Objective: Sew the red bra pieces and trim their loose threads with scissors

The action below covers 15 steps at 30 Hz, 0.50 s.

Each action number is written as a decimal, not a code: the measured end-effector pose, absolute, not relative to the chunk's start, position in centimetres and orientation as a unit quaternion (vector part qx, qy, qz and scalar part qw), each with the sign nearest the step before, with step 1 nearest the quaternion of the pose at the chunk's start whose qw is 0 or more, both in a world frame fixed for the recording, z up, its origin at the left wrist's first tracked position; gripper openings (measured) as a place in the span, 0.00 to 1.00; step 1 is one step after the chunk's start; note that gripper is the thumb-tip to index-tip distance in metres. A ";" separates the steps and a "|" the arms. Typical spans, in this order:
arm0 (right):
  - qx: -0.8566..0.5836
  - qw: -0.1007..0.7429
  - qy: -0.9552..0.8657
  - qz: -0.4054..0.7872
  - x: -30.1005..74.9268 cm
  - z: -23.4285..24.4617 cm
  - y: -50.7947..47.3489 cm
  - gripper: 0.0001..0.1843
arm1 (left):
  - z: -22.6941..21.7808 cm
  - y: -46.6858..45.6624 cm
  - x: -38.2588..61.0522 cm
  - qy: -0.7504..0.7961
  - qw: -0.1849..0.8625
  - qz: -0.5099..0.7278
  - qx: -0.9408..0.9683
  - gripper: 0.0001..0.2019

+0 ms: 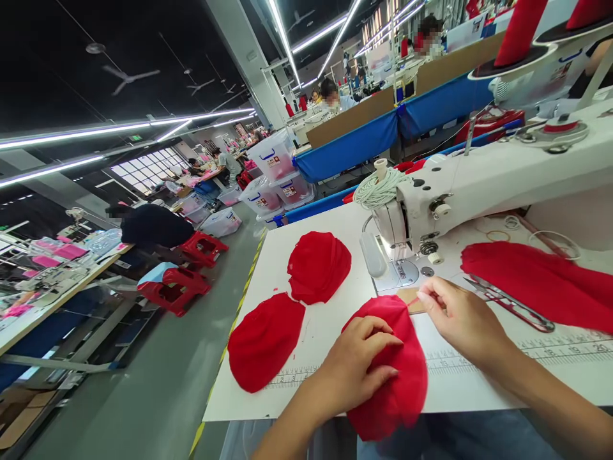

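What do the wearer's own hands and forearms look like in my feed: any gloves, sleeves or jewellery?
The left hand and right hand are both ungloved. The left forearm and right forearm are bare as far as the view shows, with no sleeve in sight. I see no watch, bracelet or ring.

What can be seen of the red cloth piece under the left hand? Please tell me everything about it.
The red cloth piece looks like soft fabric, rounded and longish in outline, with slight creases. It lies on the white tabletop, in front of the sewing machine, and its near end reaches past the table edge. The left hand rests across it, fingers spread. At its upper corner, the right hand pinches something thin and red, perhaps thread. I cannot tell how many layers it has.
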State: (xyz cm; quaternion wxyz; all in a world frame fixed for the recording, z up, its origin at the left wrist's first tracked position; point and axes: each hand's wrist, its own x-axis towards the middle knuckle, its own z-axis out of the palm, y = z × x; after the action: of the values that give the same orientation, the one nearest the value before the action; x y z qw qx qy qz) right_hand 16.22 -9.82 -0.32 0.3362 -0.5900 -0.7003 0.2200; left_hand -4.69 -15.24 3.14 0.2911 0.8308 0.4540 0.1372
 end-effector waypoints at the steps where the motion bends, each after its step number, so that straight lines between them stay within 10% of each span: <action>1: -0.579 0.343 -0.702 0.232 16.2 -0.3 -10.0 0.13 | 3.5 -15.0 -4.5 0.461 0.294 0.136 0.826 0.12; 7: -0.519 0.379 -0.711 0.285 15.9 0.4 -11.1 0.15 | 4.6 -11.0 -3.5 0.535 0.213 0.251 0.778 0.12; 15: -0.526 0.430 -0.673 0.290 16.2 -0.2 -11.2 0.14 | 3.9 -8.3 -2.3 0.498 0.382 0.239 0.741 0.09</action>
State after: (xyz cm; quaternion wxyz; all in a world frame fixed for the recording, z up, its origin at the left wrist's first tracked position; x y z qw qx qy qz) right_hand 16.17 -11.18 -0.16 0.4303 -0.5264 -0.6734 0.2903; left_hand -2.34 -8.28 3.85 0.3820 0.7406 0.4985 0.2388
